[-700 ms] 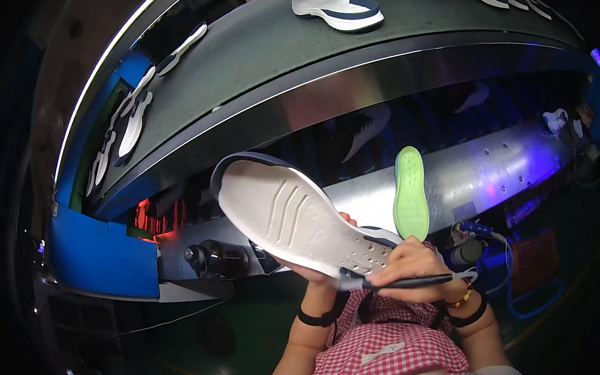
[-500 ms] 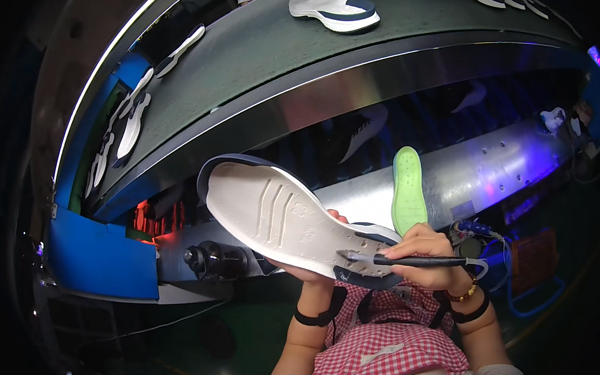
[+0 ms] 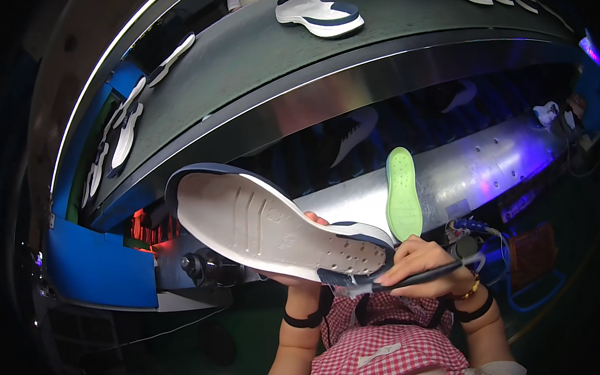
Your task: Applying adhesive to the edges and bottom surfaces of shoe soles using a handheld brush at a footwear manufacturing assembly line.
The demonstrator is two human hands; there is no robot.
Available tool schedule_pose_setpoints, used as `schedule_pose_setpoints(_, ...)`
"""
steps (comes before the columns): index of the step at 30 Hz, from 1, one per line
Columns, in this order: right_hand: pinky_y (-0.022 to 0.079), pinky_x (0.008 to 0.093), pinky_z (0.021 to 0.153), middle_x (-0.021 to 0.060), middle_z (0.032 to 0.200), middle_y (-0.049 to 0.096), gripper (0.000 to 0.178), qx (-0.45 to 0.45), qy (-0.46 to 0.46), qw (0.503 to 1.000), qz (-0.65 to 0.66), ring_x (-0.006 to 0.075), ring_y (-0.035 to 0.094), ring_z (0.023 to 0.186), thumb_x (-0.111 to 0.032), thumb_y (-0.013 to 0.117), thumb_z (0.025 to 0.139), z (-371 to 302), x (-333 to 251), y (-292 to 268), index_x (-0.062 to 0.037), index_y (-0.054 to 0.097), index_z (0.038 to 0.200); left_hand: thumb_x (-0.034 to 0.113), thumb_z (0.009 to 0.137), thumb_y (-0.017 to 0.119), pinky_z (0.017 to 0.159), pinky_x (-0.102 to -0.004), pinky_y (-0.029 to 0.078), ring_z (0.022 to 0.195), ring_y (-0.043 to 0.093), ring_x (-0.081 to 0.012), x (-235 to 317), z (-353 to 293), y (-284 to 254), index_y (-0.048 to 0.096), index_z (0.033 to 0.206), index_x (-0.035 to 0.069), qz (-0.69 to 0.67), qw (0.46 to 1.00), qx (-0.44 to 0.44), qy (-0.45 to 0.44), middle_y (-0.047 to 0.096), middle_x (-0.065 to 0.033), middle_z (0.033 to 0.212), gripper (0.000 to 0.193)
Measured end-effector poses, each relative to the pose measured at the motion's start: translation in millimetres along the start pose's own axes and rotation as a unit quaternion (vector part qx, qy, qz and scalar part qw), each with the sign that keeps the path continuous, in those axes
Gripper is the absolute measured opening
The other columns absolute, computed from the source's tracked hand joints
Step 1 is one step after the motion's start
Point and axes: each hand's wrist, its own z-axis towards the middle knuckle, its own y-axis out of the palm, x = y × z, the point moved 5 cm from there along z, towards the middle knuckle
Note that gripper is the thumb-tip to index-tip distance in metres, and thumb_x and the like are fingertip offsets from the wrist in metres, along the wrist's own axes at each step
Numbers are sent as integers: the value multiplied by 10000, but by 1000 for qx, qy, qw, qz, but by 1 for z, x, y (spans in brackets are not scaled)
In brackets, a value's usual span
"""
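A large shoe sole [image 3: 213,212], white inside with a dark navy rim, is held tilted in front of me, its hollow inner side facing up. My left hand [image 3: 293,281] grips it from beneath, fingertips showing past its far edge; the sole hides most of that hand. My right hand [image 3: 423,266] is closed round a black-handled brush [image 3: 366,290], from whose back end a tube curves. The pale tip of the brush, blurred by motion, is at the sole's near rim; contact I cannot tell. Just beyond my right hand stands a light green insole [image 3: 403,195].
Across the far side runs a dark conveyor belt [image 3: 240,75] carrying a white and navy sole [image 3: 319,15] and more soles at both ends. A metal shelf [image 3: 441,170] lies below it. Blue panels [image 3: 100,262] and a black round fitting [image 3: 212,265] are at left.
The sole has shifted left and slightly down. The brush tip has moved from the sole's pitted inside to its near outer rim. The view has shifted slightly.
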Motion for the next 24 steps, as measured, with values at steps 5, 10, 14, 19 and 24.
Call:
schedule_pose_setpoints(5,452,283,725,60,877,683,246,60,26,997,30,172,578,756,-82,735,672,-4,14,-4,-51,691,912,826,687,328,874,-473,435,1002,511,-369,8,3,-11,340,1332,73,55,997,54,24,481,-259,1155,991)
schedule_pose_setpoints(10,475,252,709,67,881,682,258,-7,6,980,198,152,582,781,-35,737,668,-6,11,-8,-39,690,922,839,679,304,864,-497,440,974,536,-391,15,5,-10,320,1343,69,35,999,25,31,489,-280,1153,1016)
schedule_pose_setpoints(14,473,252,693,87,844,666,259,92,78,981,149,157,578,762,-22,729,673,-10,26,-13,-39,688,928,843,687,247,866,-505,443,1015,531,-402,10,6,-1,317,1348,72,6,1000,-3,28,479,-295,1177,1018)
schedule_pose_setpoints(19,457,255,622,75,775,634,251,16,58,993,97,161,570,700,-83,739,680,-8,22,0,-70,697,928,846,685,241,840,-504,451,974,541,-393,16,7,-7,326,1343,75,44,997,11,62,495,-292,1139,1017)
schedule_pose_setpoints(24,447,256,634,65,790,647,243,59,22,986,154,161,558,691,-90,733,681,11,4,-11,-77,698,921,858,674,227,795,-484,467,917,551,-379,13,6,-5,320,1335,57,89,993,43,62,513,-278,1089,1043)
